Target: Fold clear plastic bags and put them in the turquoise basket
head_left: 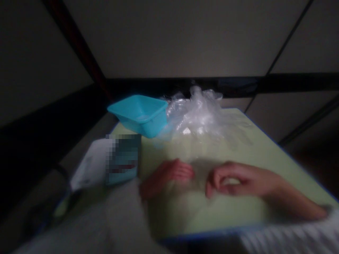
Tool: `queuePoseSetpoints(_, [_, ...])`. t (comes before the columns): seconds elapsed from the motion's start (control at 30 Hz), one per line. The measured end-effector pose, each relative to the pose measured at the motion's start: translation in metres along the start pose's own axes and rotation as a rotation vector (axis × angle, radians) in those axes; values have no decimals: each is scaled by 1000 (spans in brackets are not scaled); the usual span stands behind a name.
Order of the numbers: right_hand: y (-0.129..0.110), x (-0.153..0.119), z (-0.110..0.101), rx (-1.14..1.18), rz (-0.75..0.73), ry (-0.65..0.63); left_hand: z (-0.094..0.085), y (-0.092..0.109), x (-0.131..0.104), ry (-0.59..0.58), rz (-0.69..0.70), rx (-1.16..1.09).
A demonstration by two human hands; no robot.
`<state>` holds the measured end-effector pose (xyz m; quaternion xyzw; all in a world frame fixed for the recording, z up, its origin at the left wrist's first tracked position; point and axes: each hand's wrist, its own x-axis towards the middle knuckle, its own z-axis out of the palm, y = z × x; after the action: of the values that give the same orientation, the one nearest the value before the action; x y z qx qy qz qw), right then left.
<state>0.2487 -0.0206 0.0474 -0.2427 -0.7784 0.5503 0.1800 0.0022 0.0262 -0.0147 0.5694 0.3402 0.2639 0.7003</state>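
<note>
My left hand is over the near half of the table, its fingers curled together. Opposite it, my right hand bends its fingers down toward the thumb, leaving a small gap inside the curl. The hands are apart. A faint greyish patch lies between them; whether it is thin clear plastic or shadow, I cannot tell. Anything in the fingers is too blurred to make out. Beyond the hands lies a crumpled heap of clear plastic, with finger-like shapes at its right side.
A turquoise plastic basin stands at the table's back left. Nearer, a dark teal, partly pixelated flat item lies beside white paper at the left edge. The pale yellow-green table has a blue rim. Panelled walls rise behind.
</note>
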Motion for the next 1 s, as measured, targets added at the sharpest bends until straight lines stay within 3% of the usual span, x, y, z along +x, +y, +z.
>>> queuePoseSetpoints(0.2, [29, 7, -20, 329, 97, 321, 0, 0, 2, -92, -67, -78])
queuePoseSetpoints(0.4, [56, 15, -29, 460, 163, 640, 0, 2, 0, -39, -30, 220])
queuePoseSetpoints(0.53, [57, 10, -35, 459, 209, 703, 2, -2, 4, 4, -48, 87])
queuePoseSetpoints(0.73, [47, -16, -23, 286, 293, 656, -2, -7, 10, 2, -87, -2])
queuePoseSetpoints(1.0, [52, -30, -3, 176, 152, 750, -4, -8, 12, 69, -89, -133])
